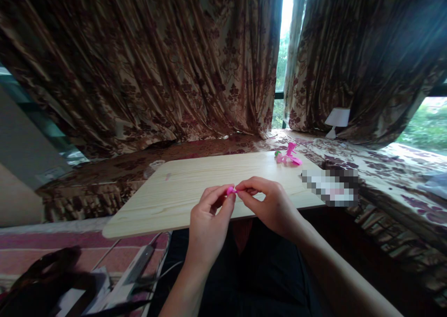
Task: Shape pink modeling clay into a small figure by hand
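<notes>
Pink piece is being clamped between left hand thumb and fingers, right hand fingertips pinching its thin end, presumably for fine two-sided control.

Dim room — daylight glaring through window gaps, edges stretched.

Pale wood-grain table, rounded corners. Pink pieces grouped at 2 o'clock, small green piece beside them. Faint pinkish mark, 10 o'clock.
</notes>
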A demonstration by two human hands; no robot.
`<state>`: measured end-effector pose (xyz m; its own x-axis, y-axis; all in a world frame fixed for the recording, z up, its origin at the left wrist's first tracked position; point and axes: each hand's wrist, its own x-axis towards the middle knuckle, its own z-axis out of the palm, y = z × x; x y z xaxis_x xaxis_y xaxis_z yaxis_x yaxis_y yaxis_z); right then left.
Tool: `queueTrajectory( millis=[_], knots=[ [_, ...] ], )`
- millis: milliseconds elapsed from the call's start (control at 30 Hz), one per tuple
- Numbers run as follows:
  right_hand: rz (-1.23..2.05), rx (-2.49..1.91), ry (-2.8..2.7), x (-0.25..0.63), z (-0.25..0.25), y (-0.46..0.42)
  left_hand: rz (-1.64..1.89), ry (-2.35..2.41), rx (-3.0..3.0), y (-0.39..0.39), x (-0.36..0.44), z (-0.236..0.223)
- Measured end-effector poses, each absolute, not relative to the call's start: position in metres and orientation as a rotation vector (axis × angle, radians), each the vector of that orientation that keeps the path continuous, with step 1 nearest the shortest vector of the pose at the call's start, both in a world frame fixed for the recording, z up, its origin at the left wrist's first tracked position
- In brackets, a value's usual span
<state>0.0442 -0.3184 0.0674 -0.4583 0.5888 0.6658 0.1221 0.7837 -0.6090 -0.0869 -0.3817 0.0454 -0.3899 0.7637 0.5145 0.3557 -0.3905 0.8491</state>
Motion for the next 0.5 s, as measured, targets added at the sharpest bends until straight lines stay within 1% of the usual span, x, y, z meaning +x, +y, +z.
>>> queueTrajectory(
  millis=[267,500],
  knots=[
    [0.569,-0.560,-2.042,0.0471,0.0677,-0.3179,1.832,1.517,1.369,-0.3808,-0.0860,0.0456],
    [0.439,-0.601,-2.113,0.0501,0.0666,-0.3148,1.830,1.453,1.197,-0.3797,-0.0874,0.0445]
  ],
)
